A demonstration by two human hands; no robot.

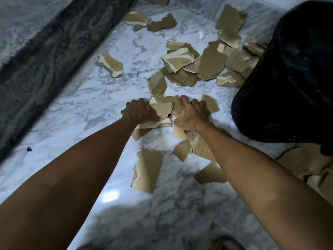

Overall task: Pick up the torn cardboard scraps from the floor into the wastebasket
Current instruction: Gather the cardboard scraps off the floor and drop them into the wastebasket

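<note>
Left hand: fingers curled, gripping one side of a bunch of cardboard scraps low over the marble floor.
Right hand: fingers curled over the other side of the same bunch, thumb tucked at its lower edge; both hands pressed close together around it.
Loose scraps: single piece alone to the left near the rug; overlapping heap further ahead, reaching the basket's foot; larger pieces nearer, between the forearms.
Wastebasket: black mesh, dark liner, upright at right, just beside the held bunch.
Grey rug: along the left edge.
</note>
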